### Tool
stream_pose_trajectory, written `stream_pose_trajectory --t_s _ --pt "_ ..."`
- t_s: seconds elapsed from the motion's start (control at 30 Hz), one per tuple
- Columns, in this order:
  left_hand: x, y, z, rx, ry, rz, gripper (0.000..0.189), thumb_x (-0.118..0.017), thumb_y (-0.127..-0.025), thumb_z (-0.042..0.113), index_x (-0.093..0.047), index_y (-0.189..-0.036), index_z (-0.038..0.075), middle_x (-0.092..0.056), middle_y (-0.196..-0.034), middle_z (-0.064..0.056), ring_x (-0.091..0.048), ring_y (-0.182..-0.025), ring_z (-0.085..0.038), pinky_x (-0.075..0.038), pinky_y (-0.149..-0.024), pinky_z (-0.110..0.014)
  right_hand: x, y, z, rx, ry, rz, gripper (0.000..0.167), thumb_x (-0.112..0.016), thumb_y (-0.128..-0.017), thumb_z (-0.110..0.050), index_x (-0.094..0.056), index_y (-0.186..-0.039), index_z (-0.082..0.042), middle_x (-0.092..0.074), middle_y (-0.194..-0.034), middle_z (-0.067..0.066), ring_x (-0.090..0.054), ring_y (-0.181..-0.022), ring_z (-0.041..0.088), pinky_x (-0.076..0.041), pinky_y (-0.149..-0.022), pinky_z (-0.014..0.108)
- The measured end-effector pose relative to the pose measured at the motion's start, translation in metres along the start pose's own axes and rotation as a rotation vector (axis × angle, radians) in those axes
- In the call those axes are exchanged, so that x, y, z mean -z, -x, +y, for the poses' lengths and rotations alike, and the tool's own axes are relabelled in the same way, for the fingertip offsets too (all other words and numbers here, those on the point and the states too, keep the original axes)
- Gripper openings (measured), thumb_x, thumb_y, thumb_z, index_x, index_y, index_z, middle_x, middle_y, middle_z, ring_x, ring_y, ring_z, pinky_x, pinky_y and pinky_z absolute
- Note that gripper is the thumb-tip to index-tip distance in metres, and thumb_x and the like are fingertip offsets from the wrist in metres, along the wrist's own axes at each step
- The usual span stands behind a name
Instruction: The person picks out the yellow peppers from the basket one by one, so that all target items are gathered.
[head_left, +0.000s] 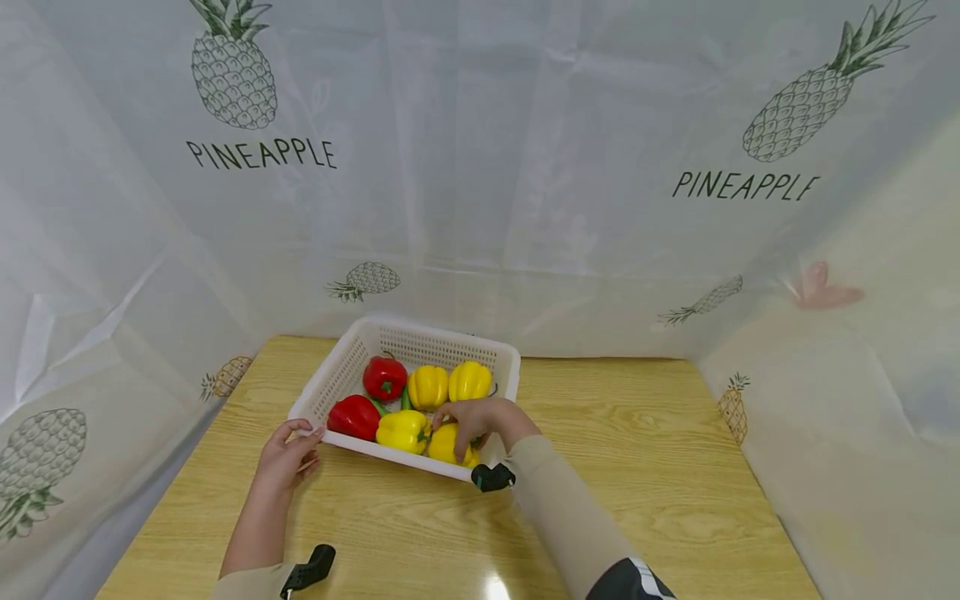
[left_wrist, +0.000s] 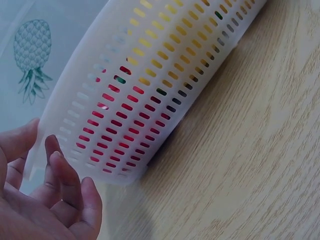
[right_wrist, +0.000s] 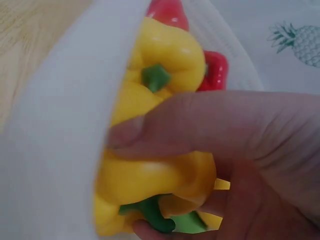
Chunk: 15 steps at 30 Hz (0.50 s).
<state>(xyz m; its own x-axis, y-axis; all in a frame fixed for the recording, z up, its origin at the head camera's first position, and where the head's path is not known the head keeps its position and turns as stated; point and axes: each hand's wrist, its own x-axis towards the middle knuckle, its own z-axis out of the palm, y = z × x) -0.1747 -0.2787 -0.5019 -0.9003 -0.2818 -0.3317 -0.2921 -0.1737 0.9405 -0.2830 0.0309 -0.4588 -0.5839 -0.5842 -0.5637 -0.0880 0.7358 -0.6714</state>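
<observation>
One yellow bell pepper (head_left: 443, 442), inside the white basket (left_wrist: 145, 90) near its right end, is held by my right hand (head_left: 483, 418), thumb and fingers round it; my left hand (head_left: 285, 454) pinches the basket's near left corner. Glossy, it should prove light, firm, slightly slippery; I'd grip its bulging sides, not the green stem (right_wrist: 154, 212).

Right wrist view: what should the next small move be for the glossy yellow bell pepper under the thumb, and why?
Probably a gentle, straight lift: the right hand grips this glossy yellow bell pepper beside a second yellow bell pepper and close to the white perforated plastic basket's near wall, so sideways movement could nudge either. The left hand, pinching the basket's rim, could steady it.
</observation>
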Motion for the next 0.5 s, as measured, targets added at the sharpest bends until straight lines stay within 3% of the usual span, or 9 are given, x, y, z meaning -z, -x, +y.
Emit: stream_pose_trajectory --t_s 0.3,0.5 --pt "0.0 -0.001 0.001 0.014 0.0 -0.002 0.022 -0.067 -0.095 0.016 -0.053 -0.084 0.03 -0.057 -0.068 0.01 -0.057 -0.063 -0.007 -0.054 -0.067 -0.026 0.01 0.013 -0.003 0.045 0.055 0.0 0.059 -0.084 -0.07 -0.007 -0.054 -0.118 -0.025 -0.044 -0.135 0.0 -0.049 -0.106 0.018 -0.051 -0.083 0.044" --pt "0.001 -0.001 -0.001 0.022 -0.001 -0.008 0.022 -0.067 -0.094 0.016 -0.054 -0.084 0.029 -0.058 -0.073 0.009 -0.057 -0.065 -0.008 -0.054 -0.068 -0.027 0.012 0.02 -0.001 0.094 0.062 0.049 0.058 -0.083 -0.073 -0.011 -0.057 -0.124 -0.023 -0.049 -0.131 -0.002 -0.049 -0.105 0.017 -0.049 -0.087 0.036"
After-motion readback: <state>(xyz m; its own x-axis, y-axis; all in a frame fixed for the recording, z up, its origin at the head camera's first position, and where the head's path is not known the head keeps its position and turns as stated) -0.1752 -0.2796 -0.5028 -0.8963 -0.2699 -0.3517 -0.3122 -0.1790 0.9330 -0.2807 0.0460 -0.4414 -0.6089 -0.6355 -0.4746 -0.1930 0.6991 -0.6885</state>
